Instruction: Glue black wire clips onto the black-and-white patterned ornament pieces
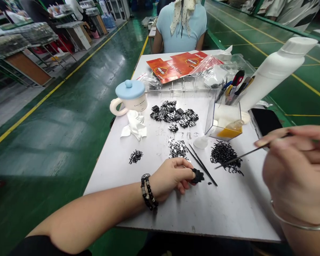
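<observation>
My left hand (173, 175), with a beaded bracelet at the wrist, pinches a small black jagged plastic part (198, 176) just above the white tabletop. My right hand (296, 167) is closed around a thin dark pointed stick-like tool (242, 155); its tip is close to a pile of small curved black pieces (225, 155). Black tweezers (202, 165) lie beside my left fingers, and a tiny black bit (209, 183) rests near them. Behind my left hand are small shiny metal pieces (178, 147). A smaller cluster of curved black pieces (136, 156) lies to the left.
Black-and-silver parts (173, 113) are heaped farther back. Around them stand a lidded mug (130, 96), crumpled tissue (134, 126), a clear tool holder (224, 119), a leaning white bottle (277, 73) and a phone (266, 122). Red printed sheets (176, 67) lie behind; a person (180, 28) sits beyond.
</observation>
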The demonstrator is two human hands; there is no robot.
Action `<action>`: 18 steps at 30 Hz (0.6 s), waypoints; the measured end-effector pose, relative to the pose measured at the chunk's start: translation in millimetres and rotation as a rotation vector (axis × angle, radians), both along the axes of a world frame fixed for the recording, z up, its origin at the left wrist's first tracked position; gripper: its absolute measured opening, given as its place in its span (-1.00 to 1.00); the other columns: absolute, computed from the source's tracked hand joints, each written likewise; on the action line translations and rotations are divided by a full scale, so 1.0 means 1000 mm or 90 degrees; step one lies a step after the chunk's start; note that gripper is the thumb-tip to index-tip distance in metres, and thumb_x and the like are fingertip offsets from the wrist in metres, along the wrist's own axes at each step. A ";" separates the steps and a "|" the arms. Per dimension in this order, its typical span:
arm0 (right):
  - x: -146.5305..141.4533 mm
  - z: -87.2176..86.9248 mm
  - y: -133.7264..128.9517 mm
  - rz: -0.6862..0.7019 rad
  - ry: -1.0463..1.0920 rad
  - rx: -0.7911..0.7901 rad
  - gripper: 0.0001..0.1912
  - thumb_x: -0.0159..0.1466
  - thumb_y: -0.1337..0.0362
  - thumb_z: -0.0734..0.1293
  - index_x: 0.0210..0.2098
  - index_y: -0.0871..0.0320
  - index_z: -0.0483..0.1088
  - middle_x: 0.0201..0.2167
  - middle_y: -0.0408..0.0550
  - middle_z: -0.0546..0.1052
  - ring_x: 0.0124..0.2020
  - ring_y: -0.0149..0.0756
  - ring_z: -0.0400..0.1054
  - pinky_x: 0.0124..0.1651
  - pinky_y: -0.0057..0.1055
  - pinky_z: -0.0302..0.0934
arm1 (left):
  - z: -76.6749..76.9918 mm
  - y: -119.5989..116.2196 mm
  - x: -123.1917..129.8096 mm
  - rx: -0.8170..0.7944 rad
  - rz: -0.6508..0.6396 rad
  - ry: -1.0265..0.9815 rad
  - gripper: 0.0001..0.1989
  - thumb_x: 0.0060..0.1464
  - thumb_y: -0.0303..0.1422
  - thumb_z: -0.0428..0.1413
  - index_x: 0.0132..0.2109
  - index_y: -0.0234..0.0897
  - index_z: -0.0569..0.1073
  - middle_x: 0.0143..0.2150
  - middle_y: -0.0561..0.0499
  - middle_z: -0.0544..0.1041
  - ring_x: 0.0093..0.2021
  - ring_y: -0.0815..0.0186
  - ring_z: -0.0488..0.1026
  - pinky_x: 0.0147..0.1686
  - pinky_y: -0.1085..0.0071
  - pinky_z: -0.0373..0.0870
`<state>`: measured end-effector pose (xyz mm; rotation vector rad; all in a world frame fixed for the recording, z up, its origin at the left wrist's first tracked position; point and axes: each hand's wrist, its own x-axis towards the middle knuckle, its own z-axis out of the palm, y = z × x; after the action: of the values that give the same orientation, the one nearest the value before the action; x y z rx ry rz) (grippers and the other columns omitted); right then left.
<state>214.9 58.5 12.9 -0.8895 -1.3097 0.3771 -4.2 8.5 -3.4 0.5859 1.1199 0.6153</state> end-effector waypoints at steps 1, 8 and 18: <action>-0.009 -0.001 -0.006 0.061 -0.002 -0.018 -0.71 0.03 0.48 0.44 -0.25 0.12 0.46 -0.49 -0.12 0.44 -0.45 -0.22 0.44 -0.39 -0.21 0.34 | -0.001 0.000 0.000 -0.001 0.000 -0.002 -0.87 -0.19 -0.50 0.12 -0.39 -0.34 0.34 -0.59 0.05 0.46 -0.70 0.51 0.28 -0.77 0.64 0.20; -0.030 -0.008 -0.020 0.190 -0.026 -0.042 -0.62 0.04 0.60 0.39 -0.19 0.14 0.44 -0.43 -0.13 0.51 -0.46 -0.31 0.47 -0.39 -0.37 0.38 | -0.002 0.000 0.000 0.000 0.002 -0.003 -0.86 -0.19 -0.50 0.12 -0.38 -0.33 0.34 -0.58 0.05 0.46 -0.71 0.52 0.27 -0.77 0.65 0.19; -0.031 -0.010 -0.021 0.177 -0.052 -0.065 -0.65 0.04 0.56 0.42 -0.21 0.13 0.44 -0.45 -0.15 0.52 -0.44 -0.28 0.47 -0.39 -0.34 0.39 | -0.003 0.000 0.000 0.000 -0.003 0.001 -0.85 -0.19 -0.49 0.13 -0.37 -0.33 0.34 -0.58 0.05 0.46 -0.70 0.52 0.28 -0.77 0.65 0.20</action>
<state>183.6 37.4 2.7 -0.8155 -1.5056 0.6350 -4.5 8.4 -6.2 0.5892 1.1189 0.6105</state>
